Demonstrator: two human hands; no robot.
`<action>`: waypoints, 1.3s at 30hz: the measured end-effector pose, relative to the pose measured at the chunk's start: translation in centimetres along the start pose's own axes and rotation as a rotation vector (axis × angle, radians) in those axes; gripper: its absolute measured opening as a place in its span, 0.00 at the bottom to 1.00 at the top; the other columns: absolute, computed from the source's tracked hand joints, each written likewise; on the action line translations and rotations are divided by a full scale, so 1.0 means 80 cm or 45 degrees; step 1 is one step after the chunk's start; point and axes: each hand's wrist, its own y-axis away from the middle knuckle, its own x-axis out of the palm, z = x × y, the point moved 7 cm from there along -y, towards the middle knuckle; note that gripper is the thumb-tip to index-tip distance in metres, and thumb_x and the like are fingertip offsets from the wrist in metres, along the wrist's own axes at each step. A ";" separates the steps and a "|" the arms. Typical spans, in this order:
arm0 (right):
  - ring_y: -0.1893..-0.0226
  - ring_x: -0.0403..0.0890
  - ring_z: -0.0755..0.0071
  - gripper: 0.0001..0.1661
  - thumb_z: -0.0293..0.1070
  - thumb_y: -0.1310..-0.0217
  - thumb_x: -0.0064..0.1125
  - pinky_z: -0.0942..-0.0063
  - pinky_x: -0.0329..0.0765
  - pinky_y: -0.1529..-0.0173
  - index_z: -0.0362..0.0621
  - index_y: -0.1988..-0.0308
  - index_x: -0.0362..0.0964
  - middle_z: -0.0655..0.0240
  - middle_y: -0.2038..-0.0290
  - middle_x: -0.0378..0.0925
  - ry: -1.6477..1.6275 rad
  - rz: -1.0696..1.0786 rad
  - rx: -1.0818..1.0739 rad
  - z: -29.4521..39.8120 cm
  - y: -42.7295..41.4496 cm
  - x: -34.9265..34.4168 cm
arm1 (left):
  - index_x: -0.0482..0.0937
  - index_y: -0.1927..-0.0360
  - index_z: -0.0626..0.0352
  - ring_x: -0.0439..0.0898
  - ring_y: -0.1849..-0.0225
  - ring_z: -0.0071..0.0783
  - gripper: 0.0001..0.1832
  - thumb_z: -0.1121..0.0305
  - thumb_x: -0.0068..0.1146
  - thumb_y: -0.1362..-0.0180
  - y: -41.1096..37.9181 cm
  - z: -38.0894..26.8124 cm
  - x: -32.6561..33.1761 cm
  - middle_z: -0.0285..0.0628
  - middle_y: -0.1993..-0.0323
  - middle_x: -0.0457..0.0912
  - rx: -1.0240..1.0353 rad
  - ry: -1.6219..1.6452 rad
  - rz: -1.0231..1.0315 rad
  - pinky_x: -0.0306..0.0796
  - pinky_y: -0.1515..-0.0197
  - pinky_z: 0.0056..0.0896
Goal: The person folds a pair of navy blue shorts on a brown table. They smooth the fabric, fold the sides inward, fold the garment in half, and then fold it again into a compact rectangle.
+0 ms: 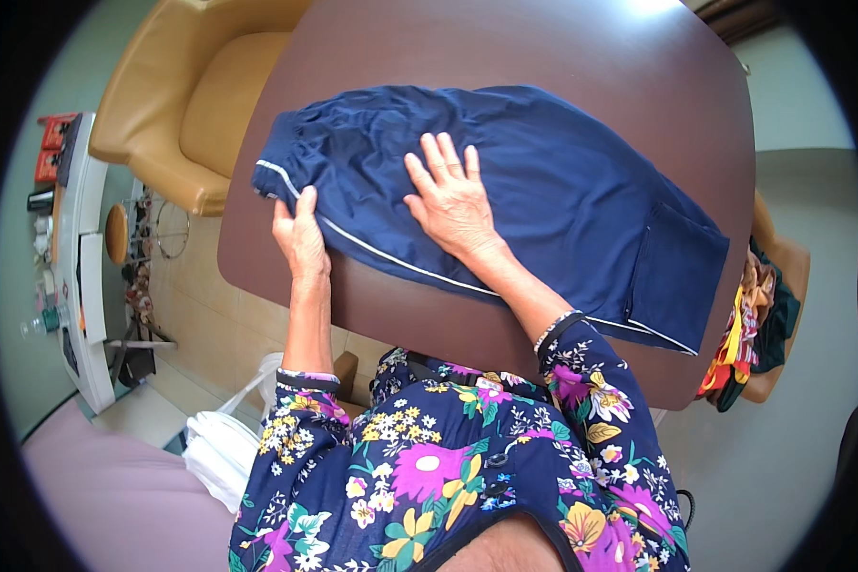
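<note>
Navy blue trousers (558,193) with white piping and an elastic waistband lie across the brown table (529,43), the waistband at the left and the leg end at the right. The piping runs along the edge nearer me. My left hand (302,239) grips that edge just below the waistband, thumb on top and the fingers partly hidden under the cloth. Flat on the middle of the trousers rests my right hand (454,200), palm down with its fingers spread. Wrinkles gather near the waistband, while the cloth is smoother towards the right.
A tan armchair (214,107) stands at the table's left. On another chair (794,279) at the right lies a pile of coloured clothes (743,336). A white plastic bag (218,450) is at the lower left, and a white shelf unit (79,214) with small items stands by the wall.
</note>
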 end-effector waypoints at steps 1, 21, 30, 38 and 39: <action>0.39 0.59 0.49 0.32 0.38 0.55 0.61 0.46 0.53 0.38 0.41 0.48 0.65 0.50 0.42 0.60 -0.051 -0.018 -0.008 0.004 0.000 0.001 | 0.64 0.44 0.68 0.74 0.52 0.35 0.26 0.73 0.56 0.47 -0.002 0.001 -0.003 0.45 0.50 0.72 -0.001 0.074 -0.037 0.70 0.48 0.32; 0.56 0.78 0.64 0.29 0.54 0.38 0.43 0.67 0.76 0.51 0.40 0.53 0.71 0.60 0.57 0.77 -2.879 -0.408 1.158 -0.153 0.100 -0.037 | 0.60 0.39 0.59 0.53 0.34 0.48 0.46 0.67 0.67 0.66 0.157 -0.026 0.101 0.50 0.36 0.56 0.826 -1.402 1.021 0.47 0.36 0.48; 0.66 0.76 0.76 0.24 0.23 0.55 0.62 0.79 0.74 0.58 0.35 0.54 0.67 0.67 0.63 0.75 -1.857 -0.313 1.185 -0.163 0.086 -0.053 | 0.60 0.39 0.61 0.62 0.39 0.44 0.45 0.69 0.66 0.66 0.141 -0.005 0.076 0.50 0.39 0.61 0.848 -1.277 0.786 0.51 0.38 0.46; 0.68 0.77 0.76 0.17 0.20 0.54 0.57 0.77 0.76 0.61 0.36 0.59 0.71 0.67 0.65 0.77 -1.865 -0.387 1.179 -0.160 0.079 -0.079 | 0.70 0.49 0.60 0.71 0.50 0.44 0.27 0.76 0.60 0.56 0.131 -0.003 0.077 0.47 0.53 0.71 0.911 -1.090 0.450 0.65 0.47 0.37; 0.67 0.77 0.75 0.18 0.20 0.53 0.57 0.77 0.76 0.60 0.36 0.58 0.70 0.67 0.65 0.76 -1.866 -0.393 1.144 -0.167 0.081 -0.081 | 0.71 0.51 0.60 0.72 0.51 0.42 0.24 0.76 0.60 0.55 0.128 -0.004 0.076 0.46 0.54 0.72 0.899 -1.068 0.450 0.65 0.48 0.35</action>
